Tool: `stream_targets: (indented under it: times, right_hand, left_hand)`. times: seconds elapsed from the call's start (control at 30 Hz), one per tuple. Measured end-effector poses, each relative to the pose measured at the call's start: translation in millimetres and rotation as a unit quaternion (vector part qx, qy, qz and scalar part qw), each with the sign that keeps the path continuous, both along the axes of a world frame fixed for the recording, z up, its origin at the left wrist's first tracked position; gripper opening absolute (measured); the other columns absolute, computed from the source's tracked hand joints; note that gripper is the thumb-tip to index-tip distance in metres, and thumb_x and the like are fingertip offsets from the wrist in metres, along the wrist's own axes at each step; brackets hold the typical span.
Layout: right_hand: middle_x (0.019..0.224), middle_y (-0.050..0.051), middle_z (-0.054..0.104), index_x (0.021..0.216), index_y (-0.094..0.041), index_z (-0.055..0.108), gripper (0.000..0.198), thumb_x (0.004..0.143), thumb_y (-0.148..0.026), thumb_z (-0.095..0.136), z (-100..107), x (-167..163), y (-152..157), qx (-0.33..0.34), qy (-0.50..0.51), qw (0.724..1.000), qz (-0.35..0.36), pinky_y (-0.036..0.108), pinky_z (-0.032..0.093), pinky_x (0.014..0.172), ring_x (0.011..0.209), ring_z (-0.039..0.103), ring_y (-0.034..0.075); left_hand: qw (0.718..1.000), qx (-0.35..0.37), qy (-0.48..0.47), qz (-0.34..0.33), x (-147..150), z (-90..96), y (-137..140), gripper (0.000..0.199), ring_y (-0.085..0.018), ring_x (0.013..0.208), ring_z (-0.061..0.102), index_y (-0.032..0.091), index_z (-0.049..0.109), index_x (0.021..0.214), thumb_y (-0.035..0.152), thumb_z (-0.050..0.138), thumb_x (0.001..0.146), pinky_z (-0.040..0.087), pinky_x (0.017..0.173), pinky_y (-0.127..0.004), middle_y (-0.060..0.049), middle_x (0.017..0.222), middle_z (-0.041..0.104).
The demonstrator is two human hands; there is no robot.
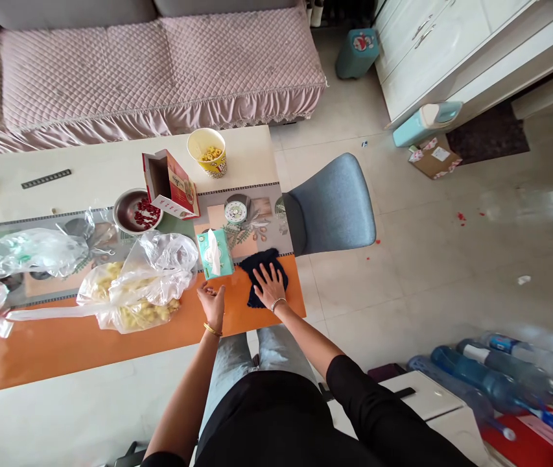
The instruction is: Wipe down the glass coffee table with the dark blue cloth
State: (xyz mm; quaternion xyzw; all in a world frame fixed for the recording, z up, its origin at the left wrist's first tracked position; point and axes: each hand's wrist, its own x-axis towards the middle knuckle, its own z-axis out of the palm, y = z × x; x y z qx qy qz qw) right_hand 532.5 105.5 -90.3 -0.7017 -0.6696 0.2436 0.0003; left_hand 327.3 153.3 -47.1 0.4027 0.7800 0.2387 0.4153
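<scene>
Pink quilted sofa covers (86, 71) fill the upper left of the frame, behind a long orange-and-cream table (52, 357) laid with a patterned runner (281, 241). At far left, a black slotted strip (46, 179) lies on the cream section, above a crumpled clear plastic bag (43, 251). Left of center, a metal bowl (119, 211) holds small red pieces (146, 214), with a clear bag of yellow food (144, 318) below it. An open red carton (179, 188) stands just beside the bowl; a yellow-patterned tub (215, 167) of popcorn (211, 154) is at upper center. Near the middle, a turquoise tissue box (225, 253) has a white tissue showing. Just below it, a person's left hand (213, 305) is half open, fingers loosely curled, with nothing visible in its grasp. To its right, at the table's right end, the right hand (269, 285) presses flat, fingers spread, on a dark cloth (255, 298) without gripping it. A blue-gray chair (337, 207) sits beyond the table end. Farther right are a teal bin (356, 55) and white cabinets (432, 52) at the top, and plastic bottles (470, 373) at lower right.
</scene>
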Motion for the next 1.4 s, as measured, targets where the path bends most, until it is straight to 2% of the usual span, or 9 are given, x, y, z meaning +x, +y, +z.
stream_targets:
  times: [0.17,0.27,0.47,0.77,0.93,1.07,1.13,1.27,1.4]
  right_hand:
    - [0.168,-0.006,0.015,0.158,-0.039,0.023,0.057,0.102,-0.043,0.034,-3.4,35.9,64.1,0.026,-0.039,0.998,-0.047,0.061,0.016,0.122,0.156,0.005,0.035]
    - [0.168,-0.006,0.016,0.158,-0.039,0.022,0.056,0.103,-0.041,0.031,-5.2,61.0,108.2,0.049,-0.050,0.997,-0.040,0.064,0.015,0.121,0.155,0.006,0.035]
    - [0.169,-0.007,0.010,0.159,-0.039,0.015,0.057,0.103,-0.041,0.026,-16.3,89.3,185.0,0.079,-0.070,0.993,-0.052,0.074,0.009,0.118,0.155,0.001,0.036]
    - [0.170,-0.006,-0.001,0.160,-0.036,0.007,0.059,0.104,-0.040,0.022,-27.2,110.4,261.3,0.084,-0.093,0.991,-0.056,0.070,0.021,0.118,0.155,0.000,0.038]
    - [0.170,-0.006,0.002,0.161,-0.035,0.010,0.058,0.104,-0.039,0.022,-28.4,123.4,294.7,0.109,-0.098,0.988,-0.050,0.063,0.027,0.118,0.155,0.003,0.038]
    - [0.170,-0.005,0.004,0.161,-0.033,0.013,0.058,0.104,-0.039,0.020,-33.8,134.8,321.2,0.114,-0.086,0.989,-0.041,0.062,0.031,0.116,0.154,0.006,0.039]
    - [0.170,-0.004,0.003,0.161,-0.031,0.013,0.058,0.104,-0.039,0.020,-36.5,139.3,334.0,0.120,-0.079,0.989,-0.040,0.062,0.030,0.116,0.155,0.005,0.038]
    - [0.170,-0.001,0.002,0.161,-0.028,0.011,0.059,0.104,-0.037,0.020,-41.4,145.1,356.3,0.136,-0.076,0.987,-0.037,0.062,0.029,0.117,0.155,0.000,0.037]
    - [0.170,0.000,0.003,0.162,-0.027,0.011,0.060,0.103,-0.036,0.020,-45.8,147.7,368.0,0.149,-0.073,0.985,-0.036,0.063,0.027,0.118,0.155,0.000,0.036]
  left_hand:
    - [0.994,-0.043,-0.039,0.088,12.4,5.3,4.3,0.061,-0.010,0.074,0.055,0.023,0.036,0.123,0.039,0.071,0.076,0.050,0.062,-0.024,0.000,0.097,0.045]
    - [0.983,-0.126,-0.066,0.113,18.2,10.3,1.3,0.061,-0.010,0.062,0.051,0.024,0.034,0.123,0.044,0.068,0.076,0.042,0.047,-0.021,0.003,0.087,0.047]
    - [0.945,-0.257,-0.200,0.024,41.7,16.2,-9.1,0.036,-0.010,0.048,0.040,0.022,0.050,0.103,0.046,0.058,0.078,0.029,0.038,-0.019,0.008,0.061,0.039]
    - [0.977,-0.115,-0.127,-0.125,102.0,19.5,54.6,0.020,-0.011,0.068,0.052,0.020,0.055,0.101,0.032,0.054,0.085,0.046,0.059,-0.022,-0.005,0.097,0.059]
    - [0.988,0.012,-0.065,-0.141,121.9,19.5,96.2,0.045,-0.007,0.067,0.051,0.019,0.046,0.129,0.025,0.057,0.086,0.050,0.069,-0.026,-0.012,0.126,0.050]
    - [0.986,0.083,0.022,-0.145,129.7,12.7,130.8,0.071,-0.019,0.099,0.063,0.022,0.031,0.148,0.022,0.061,0.083,0.053,0.083,-0.032,-0.019,0.148,0.035]
    - [0.983,0.086,0.065,-0.150,132.9,7.0,152.2,0.080,-0.026,0.112,0.062,0.024,0.025,0.152,0.027,0.065,0.083,0.054,0.085,-0.036,-0.020,0.157,0.025]
    - [0.971,0.030,0.142,-0.191,139.9,-1.9,196.5,0.095,-0.032,0.107,0.067,0.030,0.011,0.159,0.037,0.068,0.082,0.057,0.079,-0.042,-0.021,0.165,0.010]
    - [0.942,-0.027,0.213,-0.258,143.3,-5.9,225.8,0.099,-0.039,0.108,0.066,0.031,0.012,0.160,0.043,0.070,0.081,0.056,0.082,-0.049,-0.021,0.166,0.009]
